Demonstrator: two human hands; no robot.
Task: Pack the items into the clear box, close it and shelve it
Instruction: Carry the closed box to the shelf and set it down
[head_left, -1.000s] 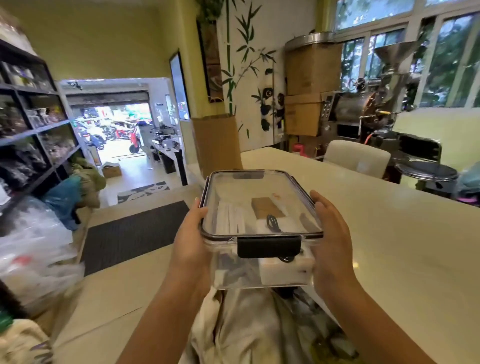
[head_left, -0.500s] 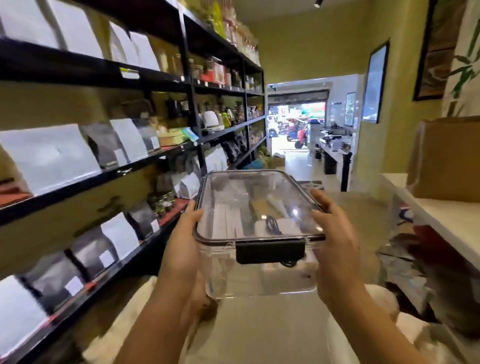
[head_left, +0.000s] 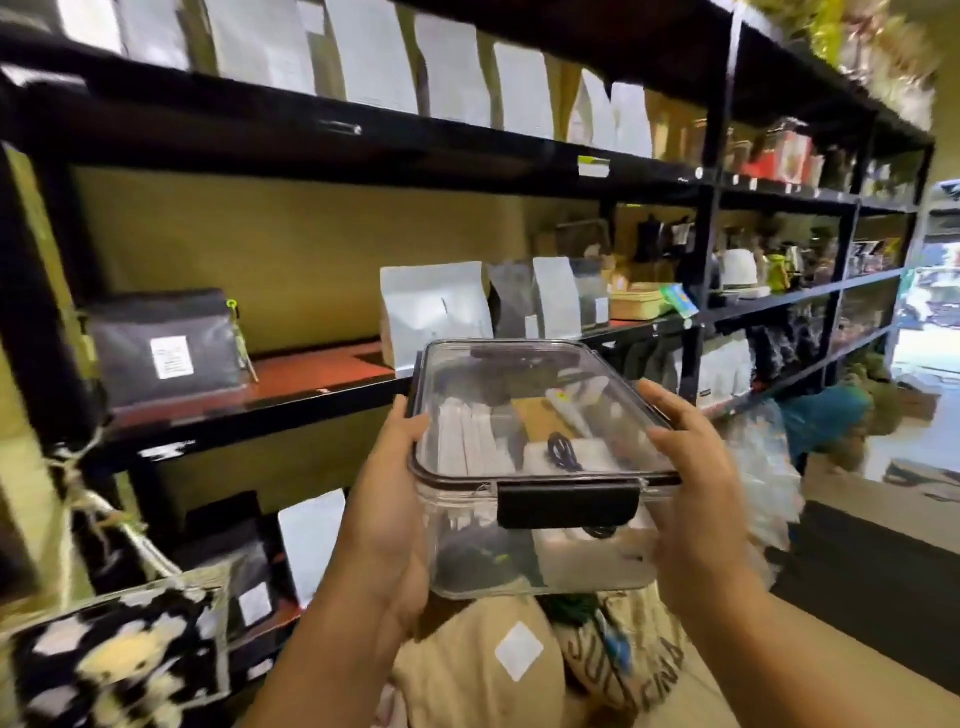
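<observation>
You had turned from the aisle to face the black shelves (head_left: 332, 410); your left hand (head_left: 387, 525) and right hand (head_left: 698, 509) clasped the closed clear box (head_left: 540, 499) between them.

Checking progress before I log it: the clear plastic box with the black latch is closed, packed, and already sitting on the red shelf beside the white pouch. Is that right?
Not quite. The head view shows the clear plastic box closed and packed, but not on the red shelf: it is held in the air in front of it, between the left hand and the right hand. The white pouch stands on that shelf.
</observation>
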